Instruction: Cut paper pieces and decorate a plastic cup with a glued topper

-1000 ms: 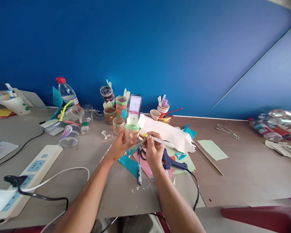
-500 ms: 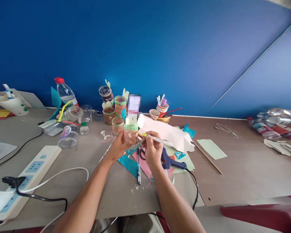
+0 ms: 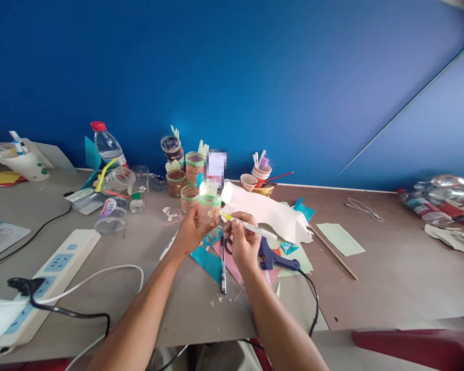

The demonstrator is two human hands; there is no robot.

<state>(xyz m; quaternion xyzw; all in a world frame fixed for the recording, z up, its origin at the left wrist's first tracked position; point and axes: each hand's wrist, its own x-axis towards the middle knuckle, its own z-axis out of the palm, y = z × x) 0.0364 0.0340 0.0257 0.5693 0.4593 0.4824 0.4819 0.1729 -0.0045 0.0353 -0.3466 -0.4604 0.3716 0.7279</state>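
Observation:
My left hand point(image 3: 190, 231) is wrapped round a small clear plastic cup point(image 3: 209, 203) with a pale green rim band, a brownish-pink body and a round pale spot on its side. Between the fingers of my right hand point(image 3: 244, 241) is a white marker point(image 3: 251, 226) with a yellow tip end. Its tip points left and is at or very near the cup's right side; contact is too small to tell. Just behind stands a similar cup point(image 3: 189, 197). Below the hands lie a teal paper strip point(image 3: 208, 262), a black pen point(image 3: 223, 275) and partly hidden scissors point(image 3: 228, 246).
A blue glue gun point(image 3: 278, 260) with a black cord lies right of my right hand. White paper point(image 3: 261, 208) and a wooden stick point(image 3: 336, 255) are farther right. Bottles, jars and a power strip point(image 3: 50, 283) occupy the left. A blue wall point(image 3: 232, 77) bounds the back.
The cup has turned in my left hand, so a single pale spot shows where two did. The marker stays at its right side. The whole view has shifted slightly.

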